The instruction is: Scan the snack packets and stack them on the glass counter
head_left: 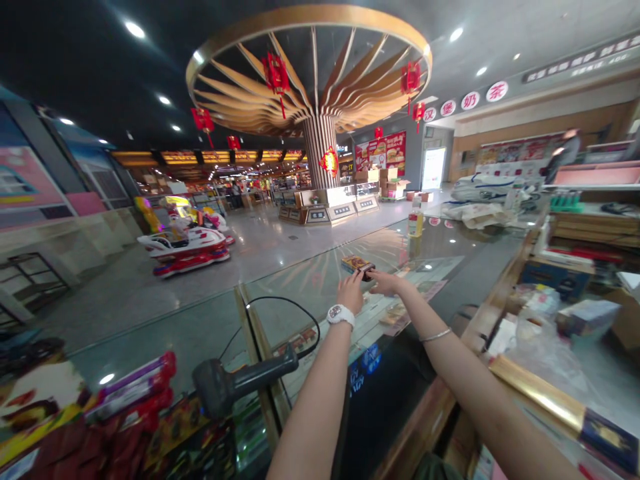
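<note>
A small yellow and dark printed box (pixel 354 263) lies on the glass counter (pixel 280 313), at arm's length in front of me. My left hand (pixel 351 291), with a white watch on its wrist, has its fingers closed on the near side of the box. From the right, my right hand (pixel 386 283) reaches the box's right end, fingers bent and fingertips against it. A thin bracelet circles the right forearm. Blur and small size hide the exact finger contact. A black barcode scanner (pixel 240 380) with a looped cable rests left of my left forearm.
A bottle of yellow liquid (pixel 415 222) stands farther along the counter. Colourful snack packs (pixel 135 393) crowd the lower left. A dark screen (pixel 380 413) lies below my forearms. Boxes, plastic bags and a gold box (pixel 537 393) fill the right shelf. A person (pixel 565 155) is at the back right.
</note>
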Demonstrator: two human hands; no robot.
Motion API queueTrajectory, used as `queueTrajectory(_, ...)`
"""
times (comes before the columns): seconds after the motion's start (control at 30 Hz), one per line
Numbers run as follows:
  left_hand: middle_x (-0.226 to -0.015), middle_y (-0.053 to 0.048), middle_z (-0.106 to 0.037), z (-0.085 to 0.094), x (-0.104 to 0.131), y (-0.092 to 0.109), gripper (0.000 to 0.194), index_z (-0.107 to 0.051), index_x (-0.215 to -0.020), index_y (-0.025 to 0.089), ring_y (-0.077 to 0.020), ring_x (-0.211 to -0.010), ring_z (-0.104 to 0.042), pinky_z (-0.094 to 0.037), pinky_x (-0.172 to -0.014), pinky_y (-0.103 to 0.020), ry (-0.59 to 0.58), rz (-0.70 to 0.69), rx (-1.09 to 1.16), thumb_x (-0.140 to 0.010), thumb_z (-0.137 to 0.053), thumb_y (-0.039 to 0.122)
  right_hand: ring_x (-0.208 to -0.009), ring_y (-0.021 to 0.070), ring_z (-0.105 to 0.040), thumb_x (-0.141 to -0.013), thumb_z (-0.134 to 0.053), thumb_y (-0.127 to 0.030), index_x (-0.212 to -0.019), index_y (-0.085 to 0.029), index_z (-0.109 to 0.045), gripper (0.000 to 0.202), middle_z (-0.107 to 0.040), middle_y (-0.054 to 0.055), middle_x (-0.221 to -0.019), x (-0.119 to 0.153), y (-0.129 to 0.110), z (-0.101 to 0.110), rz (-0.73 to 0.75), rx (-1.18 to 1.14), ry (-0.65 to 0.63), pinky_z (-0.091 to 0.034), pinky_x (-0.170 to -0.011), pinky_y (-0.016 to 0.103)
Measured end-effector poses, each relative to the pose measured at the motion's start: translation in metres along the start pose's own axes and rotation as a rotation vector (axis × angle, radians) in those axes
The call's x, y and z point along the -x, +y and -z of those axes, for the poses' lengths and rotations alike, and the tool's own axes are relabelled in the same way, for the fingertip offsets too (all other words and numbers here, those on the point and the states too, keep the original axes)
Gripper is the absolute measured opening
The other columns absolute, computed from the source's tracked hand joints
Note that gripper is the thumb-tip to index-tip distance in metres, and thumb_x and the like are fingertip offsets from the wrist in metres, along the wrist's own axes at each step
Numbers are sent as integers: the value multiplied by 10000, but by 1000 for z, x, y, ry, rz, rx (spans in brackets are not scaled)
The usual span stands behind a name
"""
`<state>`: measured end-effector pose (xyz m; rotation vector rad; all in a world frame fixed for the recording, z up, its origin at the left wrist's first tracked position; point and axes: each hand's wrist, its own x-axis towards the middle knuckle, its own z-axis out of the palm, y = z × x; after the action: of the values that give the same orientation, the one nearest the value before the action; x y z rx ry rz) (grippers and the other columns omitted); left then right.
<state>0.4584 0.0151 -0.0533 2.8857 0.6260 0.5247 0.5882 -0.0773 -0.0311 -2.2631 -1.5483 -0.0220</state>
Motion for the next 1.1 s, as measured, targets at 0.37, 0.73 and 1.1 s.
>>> queueTrajectory(0.37, -1608, -64, -288, 37, 38, 12, 657, -360, -1501, 224, -267, -1485, -256, -165, -1228, -510, 101, 88, -112, -871, -505, 109, -1477, 349, -238, -887, -525, -319, -1535, -282, -286, 692, -230, 73, -1626, 34, -32, 26, -55, 58, 108, -227, -1145, 651)
queueTrajectory(0.73, -1608, -81, -284, 95, 137, 26, 616, -350, -1501, 202, -281, -1492, -225, -123, -1235, -528, 145, 68, -173, -896, -448, 142, -1492, 288, -218, -906, -483, -372, -1542, -244, -280, 680, -277, 76, -1609, 105, -105, 25, 195, 30, 251, -178, -1189, 565)
queueTrajectory(1.1, -1598, -64, -312, 159, 266, 19, 571, -369, -1485, 208, -271, -1492, -224, -115, -1236, -528, 199, 178, -269, -922, -460, 218, -1487, 250, -241, -905, -481, -394, -1528, -242, -314, 663, -312, 48, -1595, 171, -205, 3, 452, -106, 236, -164, -1210, 508)
